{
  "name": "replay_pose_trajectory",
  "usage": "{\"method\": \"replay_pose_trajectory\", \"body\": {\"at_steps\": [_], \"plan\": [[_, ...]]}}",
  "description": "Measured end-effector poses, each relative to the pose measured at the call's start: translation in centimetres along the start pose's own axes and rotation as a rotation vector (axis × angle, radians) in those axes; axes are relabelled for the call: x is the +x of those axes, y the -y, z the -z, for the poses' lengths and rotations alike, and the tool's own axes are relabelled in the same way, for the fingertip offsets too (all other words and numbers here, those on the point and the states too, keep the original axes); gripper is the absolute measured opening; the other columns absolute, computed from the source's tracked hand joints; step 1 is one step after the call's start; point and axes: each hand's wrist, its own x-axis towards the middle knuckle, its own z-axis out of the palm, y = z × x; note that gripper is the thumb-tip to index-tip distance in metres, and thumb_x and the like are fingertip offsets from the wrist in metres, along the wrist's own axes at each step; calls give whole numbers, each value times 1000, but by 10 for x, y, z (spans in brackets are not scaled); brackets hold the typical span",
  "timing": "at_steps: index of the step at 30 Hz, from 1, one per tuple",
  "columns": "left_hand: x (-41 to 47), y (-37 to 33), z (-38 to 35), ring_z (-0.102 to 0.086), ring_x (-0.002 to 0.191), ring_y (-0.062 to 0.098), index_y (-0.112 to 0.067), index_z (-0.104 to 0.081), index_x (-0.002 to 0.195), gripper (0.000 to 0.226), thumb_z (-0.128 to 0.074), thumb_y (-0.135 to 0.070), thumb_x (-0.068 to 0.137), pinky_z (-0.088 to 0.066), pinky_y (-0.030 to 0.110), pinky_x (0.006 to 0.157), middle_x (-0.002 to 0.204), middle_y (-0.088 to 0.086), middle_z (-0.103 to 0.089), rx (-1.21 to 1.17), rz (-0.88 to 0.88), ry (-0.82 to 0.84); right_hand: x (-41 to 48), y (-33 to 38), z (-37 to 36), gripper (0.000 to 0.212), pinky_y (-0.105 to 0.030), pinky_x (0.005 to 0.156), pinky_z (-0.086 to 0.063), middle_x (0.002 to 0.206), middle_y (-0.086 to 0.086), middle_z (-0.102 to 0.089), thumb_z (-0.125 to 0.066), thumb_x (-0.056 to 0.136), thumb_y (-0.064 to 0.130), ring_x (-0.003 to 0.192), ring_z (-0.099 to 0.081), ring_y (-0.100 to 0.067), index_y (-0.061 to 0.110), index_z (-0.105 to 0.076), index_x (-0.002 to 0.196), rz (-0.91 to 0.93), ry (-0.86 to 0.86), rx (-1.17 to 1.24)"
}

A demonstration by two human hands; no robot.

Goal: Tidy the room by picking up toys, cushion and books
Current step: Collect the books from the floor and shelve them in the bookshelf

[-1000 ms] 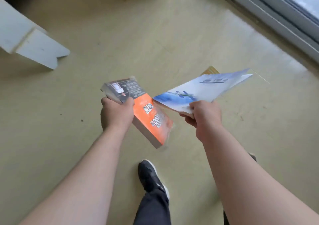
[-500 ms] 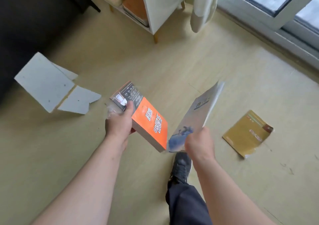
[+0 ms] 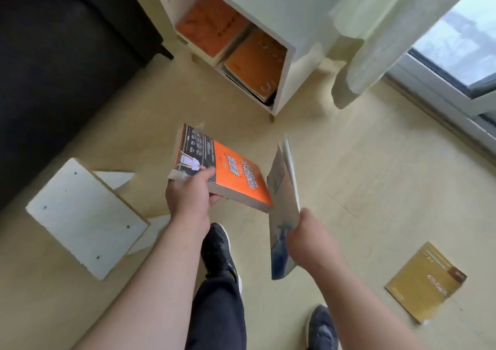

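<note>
My left hand (image 3: 189, 195) grips a thick orange book (image 3: 230, 176) by its near corner, held face up over the floor. My right hand (image 3: 308, 238) holds a thin blue-and-white book (image 3: 281, 188) nearly on edge, its top leaning close to the orange book's right corner. A yellow book (image 3: 426, 282) lies flat on the floor at the lower right, apart from both hands. Ahead stands a white shelf unit (image 3: 284, 86) with orange books (image 3: 255, 59) stacked in its lowest compartment.
A white board (image 3: 83, 215) with small white pieces beside it lies on the floor at the left. A dark sofa (image 3: 53, 67) fills the upper left. A pale curtain (image 3: 357, 81) hangs by the window frame (image 3: 442, 100) at the right. My shoes (image 3: 217, 250) are below the books.
The view has swung up and forward, bringing the shelf unit closer. The thin book has turned from flat to almost edge-on. Both hands still hold their books.
</note>
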Motion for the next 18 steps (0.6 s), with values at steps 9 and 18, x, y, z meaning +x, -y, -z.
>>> {"method": "replay_pose_trajectory", "body": {"at_steps": [9, 18], "plan": [[94, -121, -36, -74, 91, 25, -18, -61, 117, 30, -62, -41, 96, -61, 44, 79, 103, 9, -75, -248, 203, 159, 48, 129, 15, 16, -31, 62, -40, 94, 0, -60, -48, 94, 19, 74, -54, -15, 18, -52, 109, 18, 40, 191], [180, -209, -126, -72, 99, 35, -6, -60, 123, 29, -61, -15, 96, -57, 53, 88, 111, 18, -72, -486, 243, 252, 99, 180, 34, 33, -21, 71, -51, 99, 14, -68, -60, 88, 8, 89, -65, -9, 34, -60, 107, 107, 48, 555]]}}
